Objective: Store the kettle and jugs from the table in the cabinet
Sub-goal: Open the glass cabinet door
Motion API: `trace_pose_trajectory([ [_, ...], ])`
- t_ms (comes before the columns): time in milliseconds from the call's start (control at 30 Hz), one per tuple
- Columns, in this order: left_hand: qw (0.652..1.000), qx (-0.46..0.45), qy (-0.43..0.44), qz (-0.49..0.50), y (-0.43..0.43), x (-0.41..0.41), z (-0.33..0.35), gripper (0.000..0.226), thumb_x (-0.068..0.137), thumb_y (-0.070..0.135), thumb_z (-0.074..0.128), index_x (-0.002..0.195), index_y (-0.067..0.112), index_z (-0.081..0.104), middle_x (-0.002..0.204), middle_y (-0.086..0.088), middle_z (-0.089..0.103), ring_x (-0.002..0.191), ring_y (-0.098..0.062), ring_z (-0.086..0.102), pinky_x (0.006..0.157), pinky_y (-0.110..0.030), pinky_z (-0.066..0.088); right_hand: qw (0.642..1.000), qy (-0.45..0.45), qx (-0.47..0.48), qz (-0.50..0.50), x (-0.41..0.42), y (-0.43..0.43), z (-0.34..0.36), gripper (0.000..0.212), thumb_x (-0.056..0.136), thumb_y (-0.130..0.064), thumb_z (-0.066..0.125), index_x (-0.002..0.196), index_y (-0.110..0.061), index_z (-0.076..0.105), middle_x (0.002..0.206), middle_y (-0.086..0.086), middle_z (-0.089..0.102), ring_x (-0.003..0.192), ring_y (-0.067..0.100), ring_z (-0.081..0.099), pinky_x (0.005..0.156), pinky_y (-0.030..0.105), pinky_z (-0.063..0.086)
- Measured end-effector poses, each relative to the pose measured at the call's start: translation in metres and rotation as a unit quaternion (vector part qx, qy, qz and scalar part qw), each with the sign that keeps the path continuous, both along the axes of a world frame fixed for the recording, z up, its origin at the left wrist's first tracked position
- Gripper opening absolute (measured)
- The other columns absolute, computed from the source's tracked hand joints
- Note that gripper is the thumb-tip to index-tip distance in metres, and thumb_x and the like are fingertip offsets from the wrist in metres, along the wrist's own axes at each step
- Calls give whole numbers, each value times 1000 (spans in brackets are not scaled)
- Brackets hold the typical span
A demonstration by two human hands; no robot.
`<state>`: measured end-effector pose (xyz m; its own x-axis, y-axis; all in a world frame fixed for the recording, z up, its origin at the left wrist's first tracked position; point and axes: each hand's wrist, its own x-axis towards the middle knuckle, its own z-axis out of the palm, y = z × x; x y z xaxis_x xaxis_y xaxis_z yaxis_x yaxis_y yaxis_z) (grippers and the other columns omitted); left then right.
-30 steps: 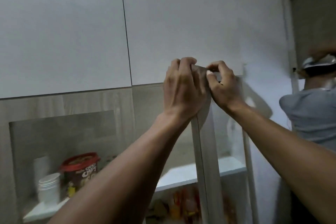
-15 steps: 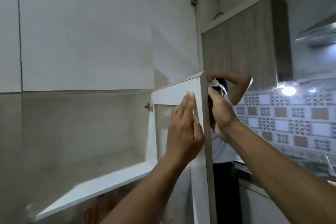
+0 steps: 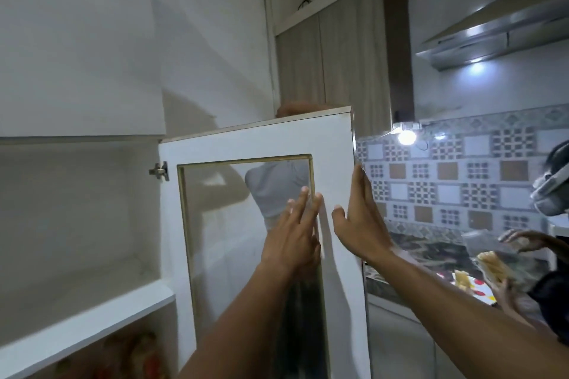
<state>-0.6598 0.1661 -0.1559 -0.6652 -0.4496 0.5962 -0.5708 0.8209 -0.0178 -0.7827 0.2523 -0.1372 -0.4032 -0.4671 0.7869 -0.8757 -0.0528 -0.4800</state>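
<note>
The cabinet door (image 3: 334,144), white-framed with a glass pane, stands swung wide open to the right. My left hand (image 3: 292,234) lies flat, fingers spread, against the pane's right edge. My right hand (image 3: 360,218) presses with an open palm on the door's outer frame near its free edge. Neither hand holds anything. The cabinet's upper compartment (image 3: 77,224) is bare above a white shelf (image 3: 92,320). No kettle or jugs are in view.
Another person (image 3: 277,191) in a grey shirt shows through the glass behind the door. On the right, a second person's hands (image 3: 520,243) work with food over a dark counter (image 3: 431,258). A range hood (image 3: 492,31) and a wood wall cabinet (image 3: 338,61) hang above.
The door has swung from nearly shut to wide open. Both hands went from pinching its top edge to pressing flat on its face. The view has turned to the right.
</note>
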Motion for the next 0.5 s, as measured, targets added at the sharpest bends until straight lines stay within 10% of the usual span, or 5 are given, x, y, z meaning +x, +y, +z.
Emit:
trace_pose_trajectory([
  [133,1000,-26,-10,-1,-34,-36,-11,86,101,55,41,160,34,-18,168,3,-27,157,-26,-14,127,-48,9,994,64,51,-75,-31,-22,-8,98,94,-22,53,153,-12,-25,162,6,-29,153,22,-13,121,30,4],
  [500,991,-125,15,-39,-89,-56,-29,87,94,62,34,162,33,-12,170,-1,-22,159,-32,-3,125,-54,18,951,190,71,-233,-64,-51,-19,92,96,-49,39,155,-3,-14,164,13,-24,154,25,-11,125,48,8],
])
